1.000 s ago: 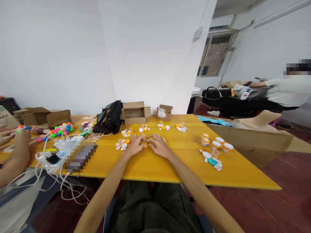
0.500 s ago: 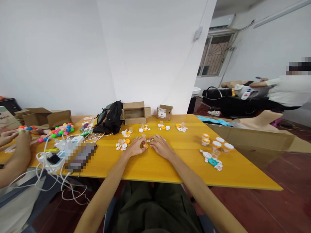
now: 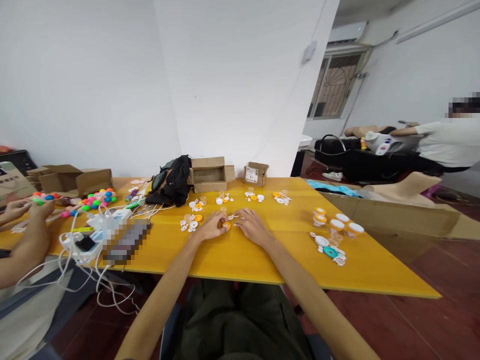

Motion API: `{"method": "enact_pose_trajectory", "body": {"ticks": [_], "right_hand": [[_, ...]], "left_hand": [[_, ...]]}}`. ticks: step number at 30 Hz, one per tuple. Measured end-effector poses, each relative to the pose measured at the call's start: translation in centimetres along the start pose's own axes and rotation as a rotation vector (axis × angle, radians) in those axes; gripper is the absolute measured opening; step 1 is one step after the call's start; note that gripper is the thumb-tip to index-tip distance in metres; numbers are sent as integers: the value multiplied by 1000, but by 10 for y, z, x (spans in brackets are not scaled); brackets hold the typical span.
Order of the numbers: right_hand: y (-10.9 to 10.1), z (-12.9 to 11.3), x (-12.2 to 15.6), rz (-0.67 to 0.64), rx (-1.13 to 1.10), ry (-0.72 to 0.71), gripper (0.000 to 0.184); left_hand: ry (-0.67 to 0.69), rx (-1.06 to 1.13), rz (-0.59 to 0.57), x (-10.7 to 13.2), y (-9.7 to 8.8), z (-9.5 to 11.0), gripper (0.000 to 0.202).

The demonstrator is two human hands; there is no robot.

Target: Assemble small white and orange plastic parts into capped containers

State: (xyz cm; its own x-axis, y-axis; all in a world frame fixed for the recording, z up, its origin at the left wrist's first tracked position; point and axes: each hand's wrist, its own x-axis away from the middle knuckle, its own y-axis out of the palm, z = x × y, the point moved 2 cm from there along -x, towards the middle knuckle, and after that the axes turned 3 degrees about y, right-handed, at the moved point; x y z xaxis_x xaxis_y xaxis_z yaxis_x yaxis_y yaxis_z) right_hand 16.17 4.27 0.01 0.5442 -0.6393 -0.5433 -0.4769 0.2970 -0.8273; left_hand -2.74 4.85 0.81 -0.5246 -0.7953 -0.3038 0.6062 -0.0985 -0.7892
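My left hand (image 3: 212, 228) is closed on a small orange lid (image 3: 226, 226) with white at its centre, held low over the table. To its right, my right hand (image 3: 254, 228) rests with curved fingers, thumb and fingertips apart, beside small white plastic pieces (image 3: 235, 217). Whether its fingertips touch these pieces is not clear. A clear cup (image 3: 223, 210) stands just beyond my left hand. Left of that hand lies a cluster with an orange ring (image 3: 198, 218) and a white disc (image 3: 193, 226).
Capped clear jars (image 3: 337, 225) stand at the right, near a teal ring (image 3: 330, 251) and white parts. More part clusters lie at the back, before cardboard boxes (image 3: 210, 186) and a black bag (image 3: 174, 182). Cables, a power strip (image 3: 88, 252) and another person's hands (image 3: 39, 205) are at left.
My right fingertips have drawn slightly right, away from my left hand, showing more of the white pieces. My left hand keeps the orange lid. The view has shifted slightly.
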Motion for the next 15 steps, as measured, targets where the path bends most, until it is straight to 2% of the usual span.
{"method": "enact_pose_trajectory", "body": {"ticks": [15], "right_hand": [[5, -5, -3, 11, 15, -83, 21]], "left_hand": [[38, 37, -14, 1, 4, -3, 10]]}}
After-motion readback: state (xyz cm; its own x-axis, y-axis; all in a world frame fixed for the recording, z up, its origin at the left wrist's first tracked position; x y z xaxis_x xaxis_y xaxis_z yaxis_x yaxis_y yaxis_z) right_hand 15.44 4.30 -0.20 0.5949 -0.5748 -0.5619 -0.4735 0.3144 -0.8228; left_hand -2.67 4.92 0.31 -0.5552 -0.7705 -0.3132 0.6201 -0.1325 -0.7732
